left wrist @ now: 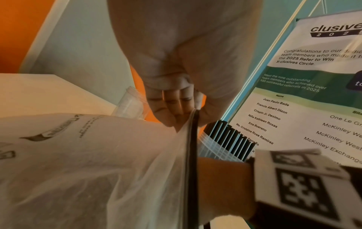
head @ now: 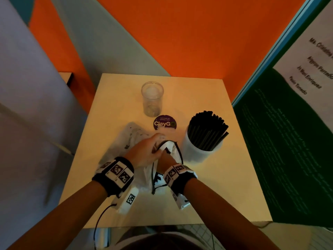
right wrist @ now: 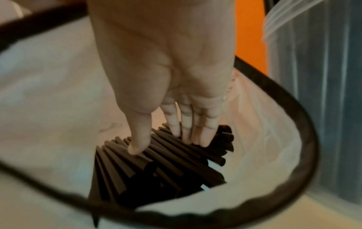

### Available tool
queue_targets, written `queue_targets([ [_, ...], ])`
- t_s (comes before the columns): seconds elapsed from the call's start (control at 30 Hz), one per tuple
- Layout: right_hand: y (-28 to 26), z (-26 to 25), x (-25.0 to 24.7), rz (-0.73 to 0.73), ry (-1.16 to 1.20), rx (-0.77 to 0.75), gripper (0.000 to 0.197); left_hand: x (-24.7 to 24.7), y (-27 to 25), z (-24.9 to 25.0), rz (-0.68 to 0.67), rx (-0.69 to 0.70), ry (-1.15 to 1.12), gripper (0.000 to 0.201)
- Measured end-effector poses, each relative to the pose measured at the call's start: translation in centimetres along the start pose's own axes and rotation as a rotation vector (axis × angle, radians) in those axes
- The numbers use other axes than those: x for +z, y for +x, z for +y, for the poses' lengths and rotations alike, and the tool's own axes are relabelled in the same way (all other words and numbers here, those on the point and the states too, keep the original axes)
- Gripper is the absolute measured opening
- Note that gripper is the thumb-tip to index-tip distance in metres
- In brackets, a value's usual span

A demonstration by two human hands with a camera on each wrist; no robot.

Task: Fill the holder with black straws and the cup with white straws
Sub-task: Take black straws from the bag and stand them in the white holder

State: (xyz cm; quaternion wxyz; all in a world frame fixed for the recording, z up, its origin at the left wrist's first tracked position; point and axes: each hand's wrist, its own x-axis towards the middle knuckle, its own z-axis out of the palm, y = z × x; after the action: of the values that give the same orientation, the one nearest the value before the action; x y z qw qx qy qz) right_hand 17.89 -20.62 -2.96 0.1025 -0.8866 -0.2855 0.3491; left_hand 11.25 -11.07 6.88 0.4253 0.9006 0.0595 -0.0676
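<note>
A white plastic bag (head: 144, 175) with a black drawstring rim lies on the table in front of me. My left hand (head: 156, 147) pinches the rim (left wrist: 192, 139) and holds the mouth up. My right hand (right wrist: 164, 147) reaches inside the bag, thumb and fingers straight, their tips resting on a loose heap of black straws (right wrist: 156, 167). A bit of a white straw (right wrist: 205, 188) shows under the heap. The white holder (head: 196, 150) on the right is packed with black straws (head: 207, 130). The clear cup (head: 152, 98) stands empty at the back.
A round purple sticker (head: 164, 123) sits on the table (head: 225, 186) between cup and bag. A green and white banner (head: 288, 141) stands close on the right. An orange wall rises behind the table. A cable (head: 100, 217) hangs off the front edge.
</note>
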Motion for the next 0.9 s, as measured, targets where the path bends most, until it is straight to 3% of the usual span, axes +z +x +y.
queue_targets([
  [0.1,1.3,-0.3,2.1,0.007,-0.082,-0.027,0.051,-0.4,-0.6,0.0,0.001,-0.015,-0.008,0.042],
  [0.23,1.7,-0.6,3.5,0.005,-0.162,-0.035,0.045,-0.7,-1.4,0.0,-0.006,-0.015,-0.017,0.042],
  [0.4,0.8,-0.7,3.4,0.057,-0.272,-0.014,0.053,-0.8,-2.0,0.0,0.01,-0.02,-0.006,0.044],
  [0.77,0.0,-0.5,2.3,0.036,-0.088,0.003,0.04,-0.8,-1.9,-0.3,0.004,-0.014,-0.006,0.041],
  [0.9,-0.2,-0.6,1.8,-0.004,-0.009,-0.017,0.047,-0.6,-1.5,-0.1,-0.023,-0.012,0.0,0.042],
])
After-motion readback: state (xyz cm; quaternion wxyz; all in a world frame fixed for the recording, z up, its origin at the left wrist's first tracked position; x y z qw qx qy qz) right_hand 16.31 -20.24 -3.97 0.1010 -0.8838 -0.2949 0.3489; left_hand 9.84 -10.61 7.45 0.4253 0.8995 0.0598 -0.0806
